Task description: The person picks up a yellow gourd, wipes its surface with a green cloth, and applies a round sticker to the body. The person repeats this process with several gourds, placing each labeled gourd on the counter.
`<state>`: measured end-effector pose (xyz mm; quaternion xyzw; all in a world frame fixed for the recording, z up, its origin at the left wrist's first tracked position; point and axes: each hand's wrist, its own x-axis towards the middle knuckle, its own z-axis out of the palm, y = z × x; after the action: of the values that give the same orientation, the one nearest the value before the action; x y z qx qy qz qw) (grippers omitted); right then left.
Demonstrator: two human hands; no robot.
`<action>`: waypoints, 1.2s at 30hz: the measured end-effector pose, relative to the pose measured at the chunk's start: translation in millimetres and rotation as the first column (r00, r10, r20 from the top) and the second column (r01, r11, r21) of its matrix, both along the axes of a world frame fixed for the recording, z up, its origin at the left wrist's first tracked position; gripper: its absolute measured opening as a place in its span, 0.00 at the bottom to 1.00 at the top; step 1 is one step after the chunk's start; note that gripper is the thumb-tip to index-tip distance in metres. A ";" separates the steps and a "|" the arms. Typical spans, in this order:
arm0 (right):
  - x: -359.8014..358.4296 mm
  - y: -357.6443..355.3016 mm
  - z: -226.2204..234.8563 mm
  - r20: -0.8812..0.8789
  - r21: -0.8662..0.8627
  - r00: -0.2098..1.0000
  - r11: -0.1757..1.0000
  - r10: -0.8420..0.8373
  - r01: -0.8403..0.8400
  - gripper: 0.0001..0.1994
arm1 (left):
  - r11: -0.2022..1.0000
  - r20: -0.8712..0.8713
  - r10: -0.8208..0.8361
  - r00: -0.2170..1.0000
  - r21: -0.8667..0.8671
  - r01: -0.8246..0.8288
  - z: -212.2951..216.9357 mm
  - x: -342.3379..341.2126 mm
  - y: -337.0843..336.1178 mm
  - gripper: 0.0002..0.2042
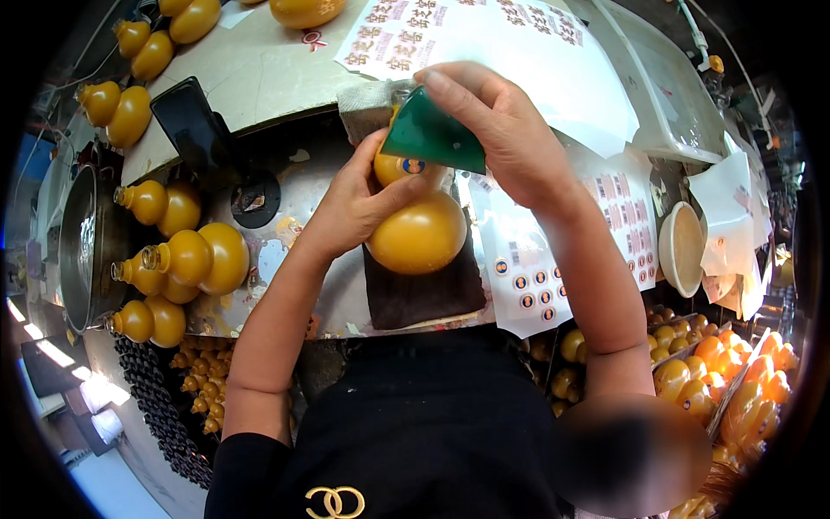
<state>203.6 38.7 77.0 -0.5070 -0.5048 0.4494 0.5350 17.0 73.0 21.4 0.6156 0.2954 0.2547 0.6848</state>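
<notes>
A shiny yellow gourd-shaped bottle [418,238] rests over a dark cloth [424,303] at the table's near edge, its neck pointing away from me. My left hand [353,208] grips it at the left side, with the thumb across its waist. On the upper bulb shows a small round blue-and-orange sticker [412,165]. My right hand [497,117] is closed on a green flat scraper [437,134], held over the upper bulb just beyond the sticker. The scraper and fingers partly hide the bottle's neck, and I cannot tell whether its edge touches the bottle. A folded greyish cloth [363,108] lies behind.
Several similar gourd bottles [226,259] lie at the left, beside a phone on a stand [192,121] and a metal pan [78,246]. Sticker sheets [536,294] spread right of the dark cloth, near a pale bowl [681,249]. Boxed gourds [683,381] stand lower right.
</notes>
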 end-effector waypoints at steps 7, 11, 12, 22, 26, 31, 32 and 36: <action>11.3 6.8 -2.2 0.566 0.143 0.823 0.975 0.059 -0.169 0.14 | 0.998 -0.030 0.008 1.000 0.061 -0.006 -0.2 -0.3 0.7 0.34; 9.4 14.7 0.3 0.694 0.185 0.720 0.967 -0.003 -0.174 0.14 | 1.000 -0.005 0.005 1.000 0.019 -0.005 -5.0 -0.3 0.5 0.34; 8.8 16.8 -2.3 0.695 0.217 0.718 0.963 -0.039 -0.158 0.14 | 1.000 -0.002 0.003 1.000 0.010 -0.003 -4.4 0.1 0.2 0.34; 1.4 -4.3 -17.1 0.412 0.225 0.829 0.923 -0.379 0.311 0.15 | 0.992 -0.098 0.122 0.988 0.023 -0.120 6.9 15.9 5.0 0.26; -13.4 -32.3 -28.7 0.153 0.262 0.900 0.895 -0.407 0.360 0.14 | 0.989 0.013 0.129 0.992 -0.070 -0.128 -0.5 16.8 4.7 0.20; -16.2 -36.9 -38.1 0.358 0.299 0.850 0.910 -0.387 0.289 0.13 | 0.985 0.044 0.147 0.988 -0.099 -0.142 0.2 14.7 0.8 0.18; -14.7 -36.4 -38.6 0.367 0.304 0.844 0.908 -0.391 0.289 0.13 | 0.986 0.042 0.136 0.990 -0.106 -0.131 0.4 14.0 1.1 0.18; -5.1 -32.0 -31.3 0.461 0.340 0.804 0.912 -0.376 0.231 0.13 | 0.984 0.036 0.127 0.991 -0.128 -0.121 5.1 13.3 0.7 0.19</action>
<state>198.4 6.8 45.7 -0.6064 -0.5969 0.1323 0.5085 30.3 73.7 26.5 0.5460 0.3334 0.2914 0.7112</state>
